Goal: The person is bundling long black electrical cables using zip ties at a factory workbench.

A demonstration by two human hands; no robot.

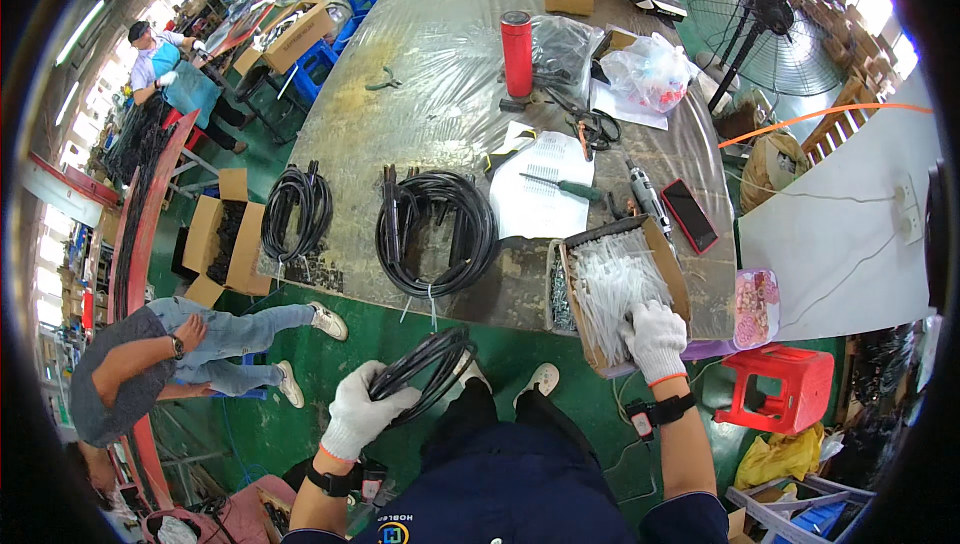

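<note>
Green-floored workshop, boxes and stools crowding its sides; a large film-covered worktop (350, 134) fills the centre. Person stands at its near edge, both hands in white knitted gloves. Left hand (365, 409): closed around one side of a small black cable coil (432, 369), held in the air just off the near edge, left of the person's midline. Right hand (655, 342): at the near right corner, fingers bent down into an open cardboard box (668, 269) of white cable ties (610, 274); cannot tell whether a tie is gripped. Box's near end reaches past the worktop's edge. Two further cable coils lie along the near edge: a large tied coil (485, 234) about midway, a smaller tied coil (322, 209) toward the near left corner. Right of the large coil, a printed sheet (555, 214) with a green-handled screwdriver (580, 189) across it. Red phone (690, 214) near the right edge, beside the box. Farther back, a red flask (517, 54) upright; pliers (383, 82) toward the left edge. Red plastic stool (780, 389) on the floor beyond the near right corner. Co-worker in grey top (125, 374) off the near left corner.
</note>
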